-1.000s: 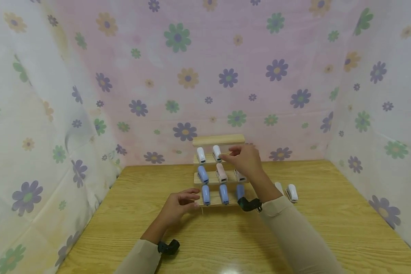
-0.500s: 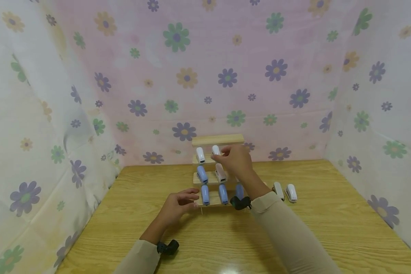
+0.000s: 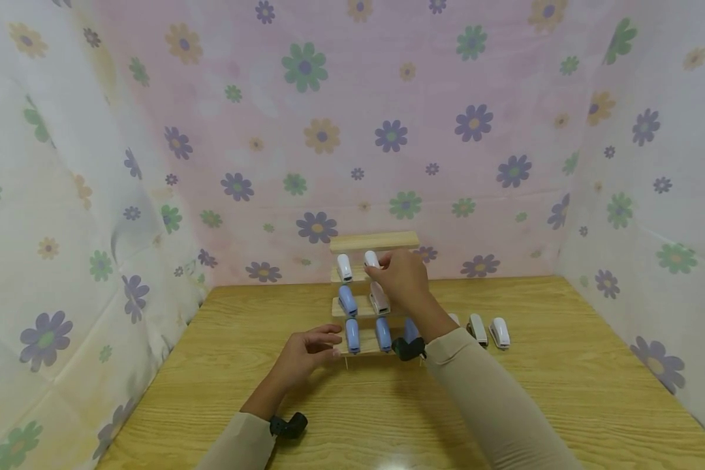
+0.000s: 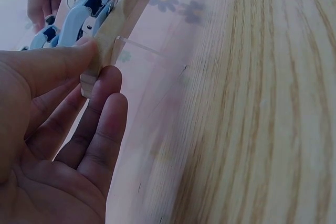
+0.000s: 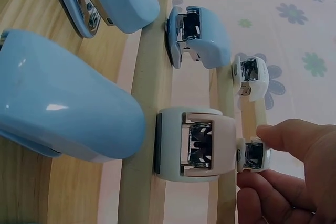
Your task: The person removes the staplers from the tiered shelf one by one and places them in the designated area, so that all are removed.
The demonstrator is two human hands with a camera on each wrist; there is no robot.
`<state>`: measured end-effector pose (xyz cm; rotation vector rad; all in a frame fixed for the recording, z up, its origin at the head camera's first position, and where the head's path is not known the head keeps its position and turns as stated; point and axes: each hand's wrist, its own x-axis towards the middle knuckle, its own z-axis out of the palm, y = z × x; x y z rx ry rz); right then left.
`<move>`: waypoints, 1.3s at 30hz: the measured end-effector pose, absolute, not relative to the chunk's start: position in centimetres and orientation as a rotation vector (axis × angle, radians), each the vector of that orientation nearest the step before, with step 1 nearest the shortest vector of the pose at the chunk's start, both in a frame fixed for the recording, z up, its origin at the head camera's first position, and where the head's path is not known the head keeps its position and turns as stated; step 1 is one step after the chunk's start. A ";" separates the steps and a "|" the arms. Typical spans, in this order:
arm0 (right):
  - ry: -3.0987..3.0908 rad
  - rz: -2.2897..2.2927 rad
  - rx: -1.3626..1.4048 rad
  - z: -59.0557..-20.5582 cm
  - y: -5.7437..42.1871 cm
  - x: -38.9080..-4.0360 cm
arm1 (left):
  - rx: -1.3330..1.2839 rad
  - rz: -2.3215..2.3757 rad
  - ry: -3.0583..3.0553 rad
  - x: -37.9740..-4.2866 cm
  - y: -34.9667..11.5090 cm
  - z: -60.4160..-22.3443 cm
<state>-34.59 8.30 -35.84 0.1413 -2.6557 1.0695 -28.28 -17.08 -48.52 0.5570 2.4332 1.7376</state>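
Note:
A tiered wooden display rack (image 3: 373, 241) holds several small staplers. My right hand (image 3: 402, 277) pinches the white stapler (image 5: 254, 155) in the middle of the second shelf from the top, thumb on one side and fingers on the other in the right wrist view. Left of it on that shelf stands another white stapler (image 3: 344, 267). One shelf lower are a blue stapler (image 3: 347, 300) and a pink stapler (image 3: 378, 297). My left hand (image 3: 302, 356) holds the left end of the lowest shelf (image 4: 107, 45), thumb above and fingers below, beside a blue stapler (image 3: 352, 335).
Another blue stapler (image 3: 383, 334) stands on the lowest shelf, and one more is partly behind the right wrist's black camera (image 3: 408, 348). On the wooden table (image 3: 352, 418), white staplers (image 3: 499, 333) lie right of the rack. A flowered cloth (image 3: 352, 130) hangs behind and at both sides.
My right hand has moved left and closed around the middle white stapler. White staplers on the table have come out from behind the right forearm. The left hand has stayed on the shelf end.

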 end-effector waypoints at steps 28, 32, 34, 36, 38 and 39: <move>-2.538 1.005 0.217 -36.2 11.3 -33.3 | 0.577 1.754 2.422 -28.5 -17.1 -48.7; -2.527 1.009 0.232 -36.1 12.3 -32.7 | 0.590 1.769 2.413 -28.4 -17.1 -48.6; -2.519 1.021 0.253 -36.1 12.8 -32.4 | 0.596 1.773 2.410 -28.4 -17.1 -48.6; -2.511 1.036 0.266 -36.2 13.2 -32.1 | 0.604 1.778 2.406 -28.3 -17.1 -48.6; -2.507 1.040 0.270 -36.2 13.7 -31.8 | 0.602 1.781 2.400 -28.3 -17.1 -48.6; -2.507 1.037 0.266 -36.3 14.0 -31.7 | 0.603 1.781 2.399 -28.3 -17.1 -48.6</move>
